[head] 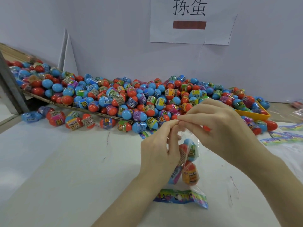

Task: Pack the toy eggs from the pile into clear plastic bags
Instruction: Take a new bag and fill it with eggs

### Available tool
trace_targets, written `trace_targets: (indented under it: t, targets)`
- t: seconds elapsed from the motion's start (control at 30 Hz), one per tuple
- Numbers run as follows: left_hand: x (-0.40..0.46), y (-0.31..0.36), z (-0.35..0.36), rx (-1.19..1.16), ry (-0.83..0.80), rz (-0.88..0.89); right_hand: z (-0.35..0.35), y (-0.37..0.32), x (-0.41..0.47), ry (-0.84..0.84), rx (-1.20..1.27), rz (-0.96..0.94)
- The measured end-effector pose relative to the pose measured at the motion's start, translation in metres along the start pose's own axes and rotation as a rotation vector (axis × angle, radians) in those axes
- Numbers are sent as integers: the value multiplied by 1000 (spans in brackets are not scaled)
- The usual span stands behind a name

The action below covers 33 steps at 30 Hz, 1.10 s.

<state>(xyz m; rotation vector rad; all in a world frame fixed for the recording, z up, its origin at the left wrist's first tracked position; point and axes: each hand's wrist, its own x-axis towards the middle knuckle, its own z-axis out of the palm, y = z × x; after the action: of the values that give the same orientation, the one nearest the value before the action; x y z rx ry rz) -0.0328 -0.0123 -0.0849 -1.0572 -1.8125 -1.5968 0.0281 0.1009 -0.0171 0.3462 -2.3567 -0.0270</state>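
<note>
With your left hand [157, 145] and right hand [211, 126] both pinching the clear bag [191, 163] mouth at frame centre, keep eggs [190, 176] low while sealing.

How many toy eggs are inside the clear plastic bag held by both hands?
3 visible: a blue-topped egg uppermost, a red-topped egg with orange label lowest, a blue and pink egg left of it. The left hand may hide more.

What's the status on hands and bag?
Left hand and right hand pinch the clear bag top. Several eggs inside. Pile behind, nothing blocking.
</note>
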Motion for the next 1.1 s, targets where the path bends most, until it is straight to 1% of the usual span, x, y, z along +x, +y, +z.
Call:
trace_targets:
  t: [0.1,0.17,0.33,0.4,0.47,0.53,0.67,0.73,0.83,0.97,1.03,1.1]
  targets:
    - [1,-1,-1,29,24,16,-5,0,5,-90,-7,-47]
    - [1,-2,-1,39,31,23,-6,0,6,-114,-13,-49]
    - [-1,-1,-1,23,26,29,-2,-3,6,-53,-92,-75]
    - [-1,0,-1,-18,23,-1,1,-5,3,-30,-44,-33]
    - [-2,-1,0,-56,21,-33,3,-5,0,-12,73,46]
    - [-2,-2,1,-68,21,-60,6,-4,-3,-24,140,85]
    - [-3,-2,2,-61,-12,-47,10,2,-4,-23,134,118]
    - [-2,-1,2,-85,-38,-61,11,3,-3,11,107,114]
    - [-2,0,1,-106,-51,-84,13,1,-5,112,56,103]
    - [-2,1,0,-120,-55,-122,16,-3,-11,222,-65,32]
    - [-3,-1,1,-113,-41,-109,16,-4,-11,243,-114,8]
    - [-3,-1,2,-79,-22,-64,16,-5,-10,222,-130,-23]
